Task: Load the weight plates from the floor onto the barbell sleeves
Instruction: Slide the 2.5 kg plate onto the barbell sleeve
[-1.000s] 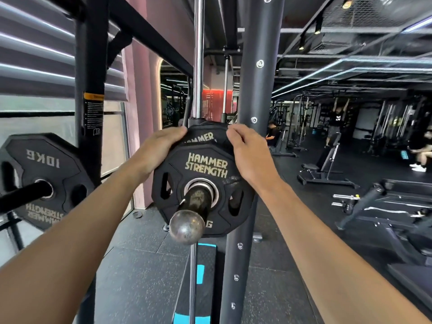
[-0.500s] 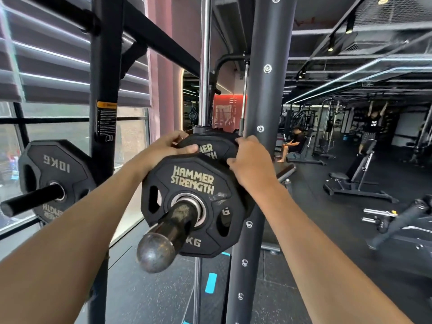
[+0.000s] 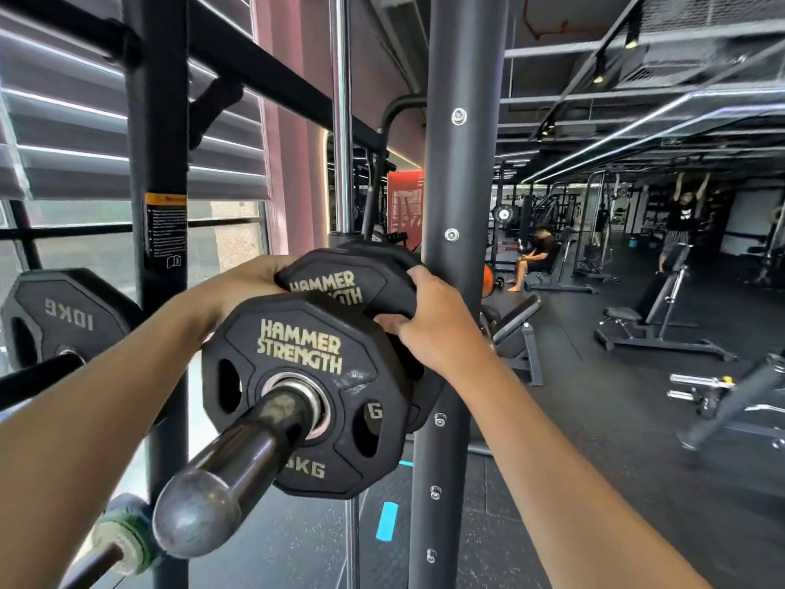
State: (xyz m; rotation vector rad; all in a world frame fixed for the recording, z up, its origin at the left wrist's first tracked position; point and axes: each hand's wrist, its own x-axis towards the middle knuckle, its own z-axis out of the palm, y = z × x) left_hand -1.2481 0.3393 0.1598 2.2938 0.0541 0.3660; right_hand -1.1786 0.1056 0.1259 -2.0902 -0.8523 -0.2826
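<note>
On the barbell sleeve (image 3: 238, 457) that juts toward you, two black Hammer Strength plates are threaded. The front plate (image 3: 306, 393) sits well in from the rounded sleeve end, its face toward you, with "KG" legible along its lower edge. Just behind it sits the rear plate (image 3: 365, 282), which looks tilted, its top edge showing above the front one; whether the two faces touch you cannot tell from this angle.

Your left hand (image 3: 250, 282) wraps over the upper left edge of the rear plate, fingers curled out of sight behind the rim. Your right hand (image 3: 429, 329) clamps the same plate at its right edge, thumb on the near face and fingers hooked behind, in the gap between the two plates' rims. Both hands are closed on that rear plate, and neither grips the front one.

Right of your right hand stands a dark rack upright (image 3: 454, 206) with bolts down its length; a chrome guide rod (image 3: 342, 121) rises behind the plates. At your left, a 10KG plate (image 3: 63, 320) hangs on a storage peg (image 3: 34, 380) beside another black post (image 3: 161, 163) carrying a warning label. Beyond, across the dark rubber floor (image 3: 616, 418), an adjustable bench (image 3: 650, 316) stands near a seated person (image 3: 537, 257).
</note>
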